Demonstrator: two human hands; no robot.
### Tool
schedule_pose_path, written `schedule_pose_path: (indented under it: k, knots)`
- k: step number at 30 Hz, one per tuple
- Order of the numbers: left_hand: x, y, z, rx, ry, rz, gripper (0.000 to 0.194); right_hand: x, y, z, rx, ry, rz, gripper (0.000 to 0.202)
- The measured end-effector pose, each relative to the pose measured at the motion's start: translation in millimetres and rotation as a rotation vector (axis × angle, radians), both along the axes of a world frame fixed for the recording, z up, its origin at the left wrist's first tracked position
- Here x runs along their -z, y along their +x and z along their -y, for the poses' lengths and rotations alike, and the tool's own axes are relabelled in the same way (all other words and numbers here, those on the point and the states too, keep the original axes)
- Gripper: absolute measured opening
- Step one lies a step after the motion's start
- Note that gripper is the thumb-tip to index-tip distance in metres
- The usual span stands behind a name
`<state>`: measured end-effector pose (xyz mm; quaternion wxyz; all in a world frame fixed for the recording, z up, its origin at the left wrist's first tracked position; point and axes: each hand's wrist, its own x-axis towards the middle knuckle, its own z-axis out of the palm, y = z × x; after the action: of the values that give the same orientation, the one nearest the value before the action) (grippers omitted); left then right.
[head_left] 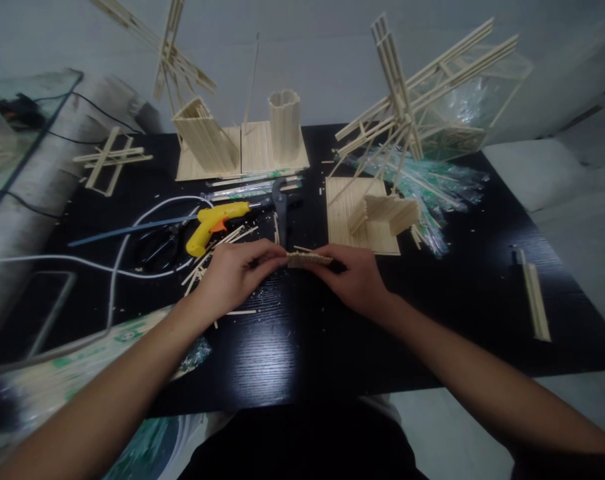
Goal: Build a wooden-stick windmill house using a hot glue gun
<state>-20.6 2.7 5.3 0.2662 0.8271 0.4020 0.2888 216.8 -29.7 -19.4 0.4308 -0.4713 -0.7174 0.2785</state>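
Note:
A small panel of thin wooden sticks (308, 260) is held edge-up between my two hands, above the black table. My left hand (239, 270) pinches its left end with thumb and fingers. At the right end, my right hand (355, 275) grips it the same way. Just beyond my hands lie dark-handled cutters (281, 207), pointing away to the left. A yellow glue gun (215, 225) rests on its side beyond my left hand, among loose cut sticks (197, 272).
Stick-built models (207, 137) stand along the back. Nearer on the right is a partly walled one (362, 223). Plastic-wrapped sticks (427, 187) lie behind it. A white cable (115, 280) loops across the left side of the black table (457, 293).

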Motion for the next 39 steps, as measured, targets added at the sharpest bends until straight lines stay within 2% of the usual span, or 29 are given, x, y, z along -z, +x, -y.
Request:
schedule_pose_path:
  k: [22,25,28,31,34,36,39]
  knots:
    - [3.9,0.3,0.4,-0.001,0.012,0.004,0.01,-0.2,2.7,-3.0,-0.023,-0.027,-0.002,0.006]
    - [3.5,-0.7,1.0,-0.036,-0.085,0.085,0.022,-0.9,4.2,-4.8,0.005,-0.174,-0.107,0.011]
    - [-0.3,-3.6,0.2,-0.027,-0.178,0.18,0.048,-1.7,4.9,-8.1,-0.021,-0.499,-0.397,0.026]
    - [-5.8,-5.9,-0.9,0.085,-0.138,0.141,0.074,-2.3,4.5,-10.6,-0.07,-0.746,-0.655,0.039]
    - [-9.1,-5.9,-1.0,0.178,-0.067,0.005,0.096,-3.5,3.6,-10.9,-0.088,-0.826,-0.735,0.041]
    - [-9.8,-5.4,-0.9,0.198,-0.053,-0.042,0.097,-4.8,3.2,-10.2,-0.108,-0.848,-0.743,0.041]
    - [-10.1,-5.5,-1.2,0.199,-0.028,-0.071,0.085,-6.7,3.2,-9.0,-0.134,-0.86,-0.752,0.042]
